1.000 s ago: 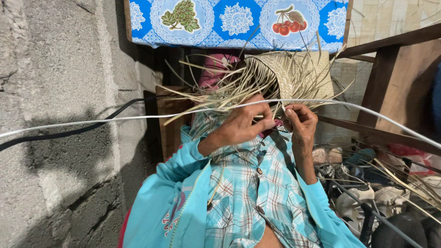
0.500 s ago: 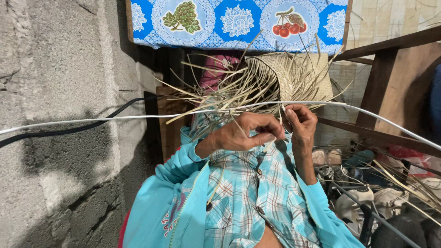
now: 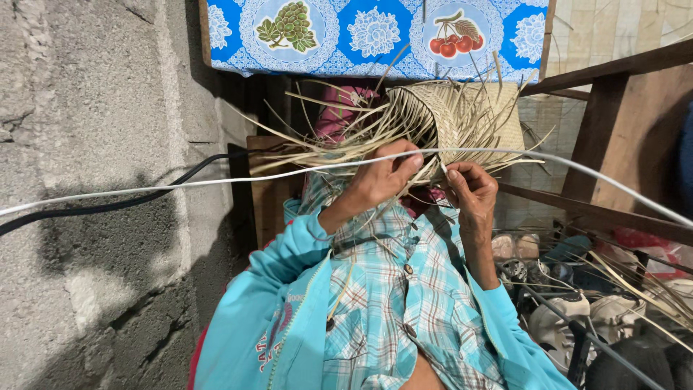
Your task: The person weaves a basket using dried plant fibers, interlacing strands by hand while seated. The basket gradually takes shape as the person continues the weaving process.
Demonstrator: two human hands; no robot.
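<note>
left hand (image 3: 379,182) curled closed, pinching loose pale straw strips (image 3: 310,148), right hand (image 3: 471,189) fingers bent, gripping strands at the rim of a half-woven tan straw basket (image 3: 462,115), basket held up between both hands, under blue fruit-patterned cloth (image 3: 361,32), thin white cable (image 3: 216,180) crossing in front

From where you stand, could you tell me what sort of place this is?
Probably a home work corner used for weaving. A rough block wall stands to one side, a fruit-patterned blue cloth covers a table, and shoes are piled on the floor. Both hands work a half-woven straw basket.
</note>
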